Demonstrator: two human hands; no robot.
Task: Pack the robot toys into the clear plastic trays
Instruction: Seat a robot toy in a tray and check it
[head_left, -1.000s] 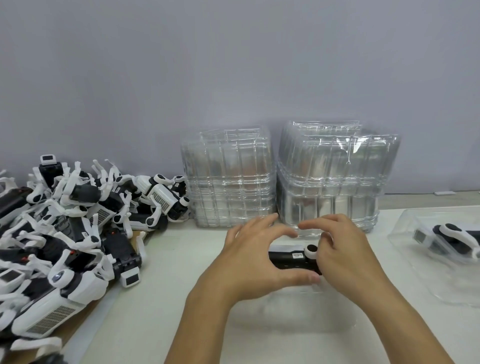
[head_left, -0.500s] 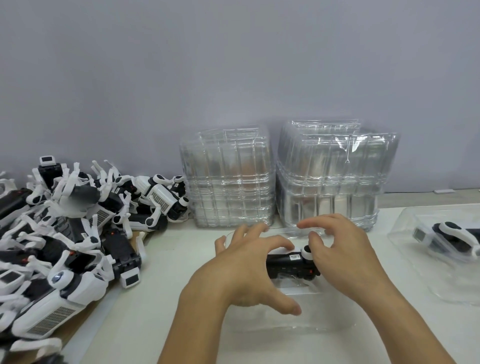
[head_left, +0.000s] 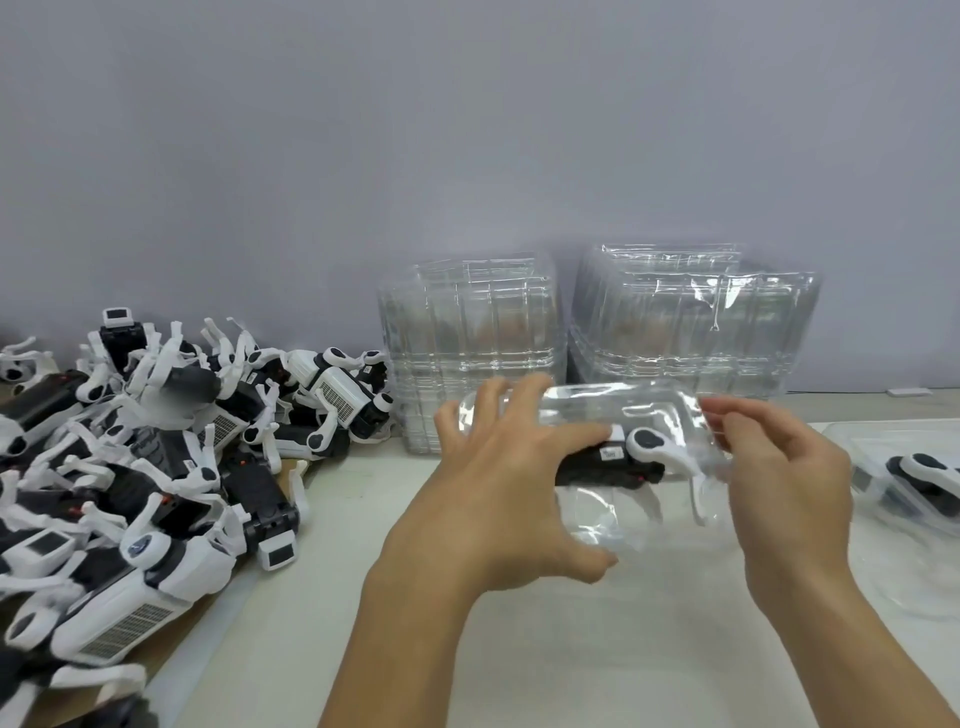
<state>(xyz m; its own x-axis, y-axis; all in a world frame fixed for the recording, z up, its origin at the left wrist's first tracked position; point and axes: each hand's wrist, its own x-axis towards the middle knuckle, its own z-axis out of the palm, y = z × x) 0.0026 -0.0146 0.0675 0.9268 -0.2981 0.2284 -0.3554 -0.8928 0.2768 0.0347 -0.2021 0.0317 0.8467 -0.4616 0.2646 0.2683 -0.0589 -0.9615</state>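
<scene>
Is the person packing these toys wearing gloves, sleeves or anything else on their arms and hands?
No. Both the left hand and the right hand are bare, with no gloves. The forearms are uncovered as far as the picture shows, with no sleeve edge in view. No ring, watch or wristband shows on the sides facing the camera.

A black-and-white robot toy is lying on its side inside a clear plastic tray at centre right of the frame, the tray tilting up off the table; a heap of like toys is sprawling at the left; two stacks of empty trays are standing behind at centre; another packed tray is lying at the right edge.
</scene>
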